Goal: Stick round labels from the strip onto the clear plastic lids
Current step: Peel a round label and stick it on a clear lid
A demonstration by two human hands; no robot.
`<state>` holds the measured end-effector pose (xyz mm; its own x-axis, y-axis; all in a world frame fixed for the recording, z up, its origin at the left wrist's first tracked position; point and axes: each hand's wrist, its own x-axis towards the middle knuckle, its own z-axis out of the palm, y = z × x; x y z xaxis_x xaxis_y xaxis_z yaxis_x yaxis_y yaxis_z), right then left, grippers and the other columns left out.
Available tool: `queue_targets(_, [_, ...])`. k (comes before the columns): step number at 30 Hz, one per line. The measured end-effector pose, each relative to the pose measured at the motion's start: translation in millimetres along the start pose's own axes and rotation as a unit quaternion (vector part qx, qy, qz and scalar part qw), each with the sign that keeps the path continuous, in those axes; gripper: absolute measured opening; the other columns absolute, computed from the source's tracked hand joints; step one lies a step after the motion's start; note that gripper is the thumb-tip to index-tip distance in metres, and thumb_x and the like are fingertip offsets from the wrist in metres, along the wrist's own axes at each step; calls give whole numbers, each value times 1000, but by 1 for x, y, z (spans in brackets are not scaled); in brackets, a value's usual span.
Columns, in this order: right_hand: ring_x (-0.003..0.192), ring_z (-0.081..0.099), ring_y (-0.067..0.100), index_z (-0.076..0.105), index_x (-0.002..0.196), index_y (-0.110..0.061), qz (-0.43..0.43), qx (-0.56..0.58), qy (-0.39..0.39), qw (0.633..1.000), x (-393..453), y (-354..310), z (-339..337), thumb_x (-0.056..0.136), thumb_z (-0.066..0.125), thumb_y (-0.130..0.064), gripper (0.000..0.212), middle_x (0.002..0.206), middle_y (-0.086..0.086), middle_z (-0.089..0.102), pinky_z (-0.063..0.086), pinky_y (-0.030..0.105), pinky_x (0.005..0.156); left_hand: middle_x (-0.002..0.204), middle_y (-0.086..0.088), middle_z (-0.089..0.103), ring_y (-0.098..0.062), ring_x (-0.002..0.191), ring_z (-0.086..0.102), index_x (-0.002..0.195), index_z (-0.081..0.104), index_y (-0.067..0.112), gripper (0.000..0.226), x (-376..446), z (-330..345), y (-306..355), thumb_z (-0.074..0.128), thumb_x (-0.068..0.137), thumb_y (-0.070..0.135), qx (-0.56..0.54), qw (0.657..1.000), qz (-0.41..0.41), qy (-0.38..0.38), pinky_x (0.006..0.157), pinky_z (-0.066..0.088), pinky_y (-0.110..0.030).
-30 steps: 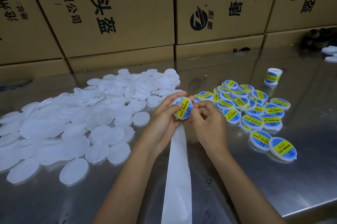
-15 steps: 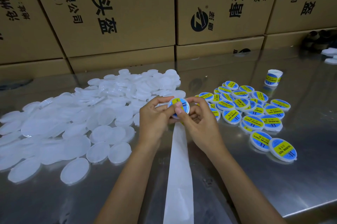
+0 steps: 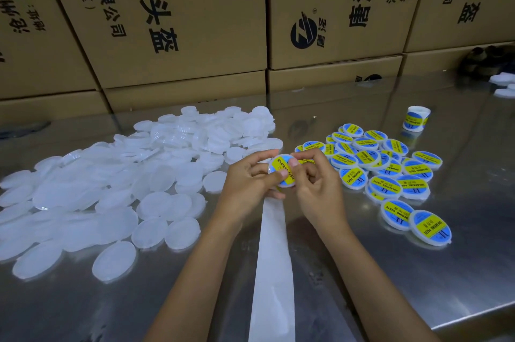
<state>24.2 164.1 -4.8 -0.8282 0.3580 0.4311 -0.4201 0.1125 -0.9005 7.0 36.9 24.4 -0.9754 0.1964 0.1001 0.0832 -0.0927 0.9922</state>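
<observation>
The lid (image 3: 282,171) sat between the two hands over the middle of the steel table (image 3: 418,272), tipped up toward the person, its blue-and-yellow "SOLDERING PASTE" label (image 3: 284,167) facing them with the yellow band running up and down. The left hand (image 3: 248,184) gripped the lid's left edge, thumb laid across the label's lower part. The right hand (image 3: 317,188) pinched the right edge, a fingertip on the label's upper rim. Both were equally near. The empty backing strip (image 3: 274,272) trailed from beneath the hands toward the person. Bare lids (image 3: 125,183) lay to the left, labelled ones (image 3: 384,174) just beside the right hand, which looked better placed to drop this one there.
</observation>
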Motion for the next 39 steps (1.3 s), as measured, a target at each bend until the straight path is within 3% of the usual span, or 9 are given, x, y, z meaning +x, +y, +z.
queue_targets(7, [92, 68, 29, 64, 106, -11, 13, 21, -43, 999, 0, -2, 2, 103, 50, -13, 15, 97, 7, 70, 56, 55, 79, 84, -10, 78, -24, 75, 77, 98, 76, 12, 11, 0, 0, -1, 76, 88, 9, -47, 997, 20, 60, 59, 60, -25])
queue_targets(11, [82, 66, 26, 59, 118, -20, -5, -19, -97, 995, -5, -1, 5, 96, 64, -20, 22, 95, 0, 69, 56, 40, 73, 82, -8, 78, -23, 74, 77, 99, 76, 6, 13, 0, -1, 0, 77, 87, 11, -54, 993, 24, 103, 57, 59, -25])
queue_targets(17, [52, 47, 4, 60, 111, -24, -13, -48, -105, 993, -5, 3, 5, 90, 72, -22, 25, 68, -9, 63, 36, 13, 54, 81, -4, 77, -20, 72, 76, 89, 79, 9, 7, 0, -2, 0, 77, 88, 15, -43, 990, 21, 135, 54, 60, -27])
queue_targets(21, [50, 36, 12, 60, 104, -24, -14, -34, -72, 997, -4, 1, 3, 95, 64, -21, 10, 65, 23, 54, 30, 20, 49, 86, -8, 78, -22, 76, 76, 98, 77, 10, 9, -1, -3, 1, 72, 92, 12, -45, 997, 7, 65, 61, 61, -28])
queue_targets(24, [48, 40, 12, 60, 99, -23, -7, -30, -36, 999, -2, 2, 0, 98, 59, -20, 3, 61, 13, 57, 32, 22, 49, 93, -9, 78, -24, 84, 76, 113, 72, 10, 22, 0, -5, 2, 68, 93, 2, -39, 999, 5, -11, 69, 61, -27])
queue_targets(29, [74, 66, 33, 62, 103, -19, 0, -23, -14, 1000, -1, 1, 0, 101, 54, -19, 8, 80, 11, 69, 54, 48, 68, 109, -19, 71, -27, 93, 74, 128, 63, 8, 44, -1, -8, 2, 68, 88, -10, -26, 995, 4, -93, 81, 61, -32])
queue_targets(31, [75, 67, 27, 63, 105, -17, 5, -20, -21, 1000, -1, 1, -1, 103, 51, -18, 12, 85, 8, 69, 57, 44, 66, 108, -22, 71, -29, 93, 74, 126, 62, 8, 46, -1, -8, 2, 70, 85, -12, -19, 996, 9, -87, 81, 61, -34])
queue_targets(35, [60, 55, 4, 63, 108, -18, 21, 12, -52, 998, 0, -2, -1, 106, 43, -17, 21, 85, 5, 63, 44, 16, 55, 88, -15, 75, -28, 81, 76, 115, 67, 8, 37, -1, -9, 3, 77, 82, -7, -19, 1000, 15, -14, 70, 62, -29])
queue_targets(39, [66, 53, 14, 58, 115, -25, 30, 25, -99, 994, -3, -5, 3, 100, 57, -24, 15, 77, 21, 60, 46, 29, 65, 88, -16, 76, -28, 80, 77, 110, 70, 8, 27, -1, -9, 4, 76, 86, 0, -38, 998, 21, 35, 66, 61, -27])
